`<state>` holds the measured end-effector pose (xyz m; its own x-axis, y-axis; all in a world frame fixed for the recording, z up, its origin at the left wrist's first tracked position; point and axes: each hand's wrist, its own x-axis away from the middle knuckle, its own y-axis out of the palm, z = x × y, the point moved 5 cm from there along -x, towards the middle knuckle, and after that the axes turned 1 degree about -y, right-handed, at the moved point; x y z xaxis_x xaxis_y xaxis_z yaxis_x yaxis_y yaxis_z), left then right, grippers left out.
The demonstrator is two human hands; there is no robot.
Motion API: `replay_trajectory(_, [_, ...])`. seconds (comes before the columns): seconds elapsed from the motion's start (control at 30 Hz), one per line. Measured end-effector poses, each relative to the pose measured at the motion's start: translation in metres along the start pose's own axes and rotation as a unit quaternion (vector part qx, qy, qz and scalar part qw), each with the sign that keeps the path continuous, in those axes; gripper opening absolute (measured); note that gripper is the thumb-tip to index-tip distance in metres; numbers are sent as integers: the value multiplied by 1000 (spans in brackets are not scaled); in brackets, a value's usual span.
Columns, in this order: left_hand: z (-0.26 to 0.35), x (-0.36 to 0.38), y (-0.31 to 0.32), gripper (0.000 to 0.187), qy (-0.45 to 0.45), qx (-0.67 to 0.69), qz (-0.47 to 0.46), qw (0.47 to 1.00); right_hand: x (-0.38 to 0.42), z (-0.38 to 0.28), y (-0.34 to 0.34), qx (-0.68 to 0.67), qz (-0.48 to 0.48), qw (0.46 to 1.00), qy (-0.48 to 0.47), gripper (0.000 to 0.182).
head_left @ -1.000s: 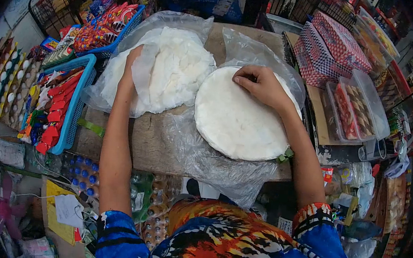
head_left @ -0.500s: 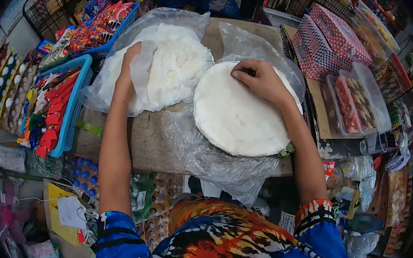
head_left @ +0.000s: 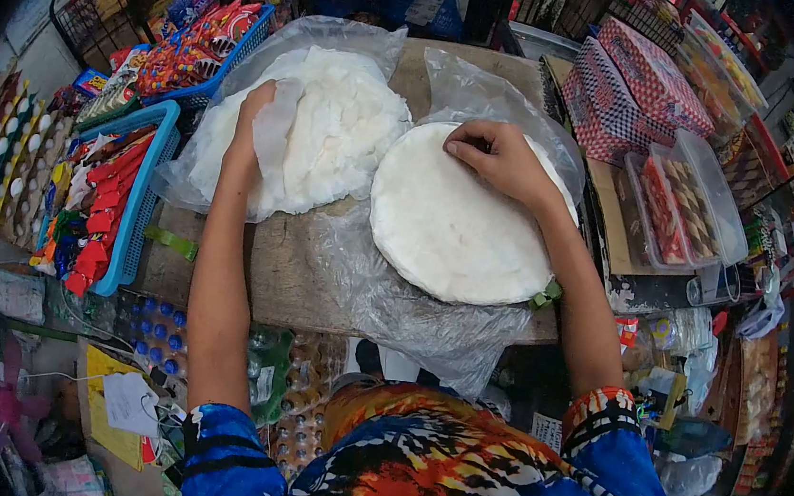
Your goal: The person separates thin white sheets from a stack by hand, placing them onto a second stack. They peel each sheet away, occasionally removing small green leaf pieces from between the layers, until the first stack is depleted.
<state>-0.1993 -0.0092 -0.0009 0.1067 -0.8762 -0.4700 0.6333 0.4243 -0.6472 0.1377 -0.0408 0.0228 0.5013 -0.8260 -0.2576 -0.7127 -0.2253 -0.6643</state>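
Observation:
A round, flat stack of thin white sheets (head_left: 461, 226), which look like spring roll wrappers, lies on a clear plastic bag (head_left: 383, 290). My right hand (head_left: 501, 158) rests over its upper part, thumb and fingers pinched together; what is between the fingertips is too small to make out. To the left, a looser, rumpled pile of the same wrappers (head_left: 340, 147) sits on another plastic bag (head_left: 178, 184). At that pile's left side my left hand (head_left: 252, 129) is closed on a thin, translucent wrapper (head_left: 275, 131), which hangs beside its fingers and partly hides them.
The worn wooden table (head_left: 279, 284) carries both piles. Left of it stand a blue basket (head_left: 137, 213) of small packets and trays of eggs (head_left: 9, 153). Checkered boxes (head_left: 622, 93) and a clear plastic container (head_left: 682, 213) are at the right. Bottles (head_left: 160, 330) stand below.
Both hands keep nearly the same places and grips. The view has shifted very slightly; the wrapper at my left hand looks a little narrower.

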Motion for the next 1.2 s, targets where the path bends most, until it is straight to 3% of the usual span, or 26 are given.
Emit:
replay_trajectory(0.03, [4,0,-2,47,31,-2,12,999,0,-1,0,4,2,1000,-7,23])
replay_trajectory(0.57, [18,1,-5,46,13,-63,-12,998,0,0,0,0,3,1000,-8,22])
replay_trajectory(0.87, [-15,-12,8,51,15,-104,-13,994,0,1,0,3,-5,1000,0,23])
replay_trajectory(1.2, [-1,-8,5,41,11,-123,2,992,0,5,2,6,-8,1000,1,19])
